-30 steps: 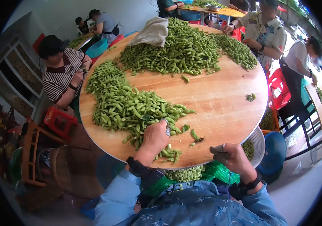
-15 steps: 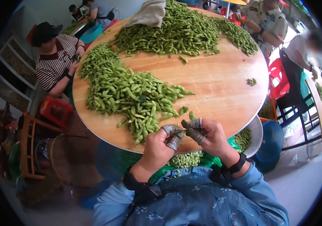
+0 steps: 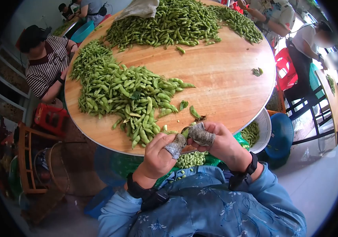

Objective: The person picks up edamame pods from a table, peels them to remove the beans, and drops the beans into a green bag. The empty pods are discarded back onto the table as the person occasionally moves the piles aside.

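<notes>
My left hand (image 3: 158, 153), its fingertips wrapped in grey cloth, pinches a green bean pod (image 3: 185, 132) at the round table's near edge. On the pod's other side my right hand (image 3: 221, 144) is closed too, with wrapped thumb and finger against it. The hands nearly touch. Just beyond them lie a loose pod (image 3: 194, 112) and a small dark scrap. A pile of pods (image 3: 131, 93) spreads left of the hands. Shelled beans (image 3: 191, 159) lie in green plastic below them, over my lap.
A larger heap of pods (image 3: 169, 23) covers the far side of the wooden table (image 3: 216, 87), with a cloth (image 3: 139, 8) on it. A white basket (image 3: 264, 130) and blue tub (image 3: 281, 136) stand right. A person (image 3: 48, 59) sits left; others are farther back.
The view has shifted, so the table appears farther left. A green pod now shows between my hands, and a dark scrap lies beside the loose pod on the table.
</notes>
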Demonstrator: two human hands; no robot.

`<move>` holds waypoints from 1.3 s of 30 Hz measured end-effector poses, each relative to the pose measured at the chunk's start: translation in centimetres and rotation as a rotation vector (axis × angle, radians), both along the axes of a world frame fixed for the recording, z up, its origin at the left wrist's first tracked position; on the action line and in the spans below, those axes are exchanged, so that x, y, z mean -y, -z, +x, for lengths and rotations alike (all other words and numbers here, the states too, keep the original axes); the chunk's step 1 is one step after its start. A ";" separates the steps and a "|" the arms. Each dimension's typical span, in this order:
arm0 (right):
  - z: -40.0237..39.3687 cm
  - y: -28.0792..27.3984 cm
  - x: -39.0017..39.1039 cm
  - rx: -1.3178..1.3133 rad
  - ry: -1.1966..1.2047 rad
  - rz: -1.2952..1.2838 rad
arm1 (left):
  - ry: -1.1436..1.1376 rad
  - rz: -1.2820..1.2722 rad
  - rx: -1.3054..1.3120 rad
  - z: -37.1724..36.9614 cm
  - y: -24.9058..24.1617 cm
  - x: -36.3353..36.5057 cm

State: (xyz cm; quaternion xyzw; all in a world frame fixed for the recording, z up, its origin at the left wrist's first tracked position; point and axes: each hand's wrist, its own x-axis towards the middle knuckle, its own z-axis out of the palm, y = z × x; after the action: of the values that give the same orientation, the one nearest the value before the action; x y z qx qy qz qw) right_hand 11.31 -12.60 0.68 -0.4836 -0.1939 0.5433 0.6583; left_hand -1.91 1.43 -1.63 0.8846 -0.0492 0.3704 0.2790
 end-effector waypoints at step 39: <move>0.0 2.0 -0.6 0.283 0.036 0.184 | -0.056 -0.244 -0.523 0.6 -1.9 1.0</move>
State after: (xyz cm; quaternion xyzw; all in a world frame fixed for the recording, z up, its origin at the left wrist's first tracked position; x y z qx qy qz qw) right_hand 11.33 -12.02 -1.37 -0.4962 -0.3249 0.4380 0.6755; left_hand -1.26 0.41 0.25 0.9109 0.0938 0.1404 0.3764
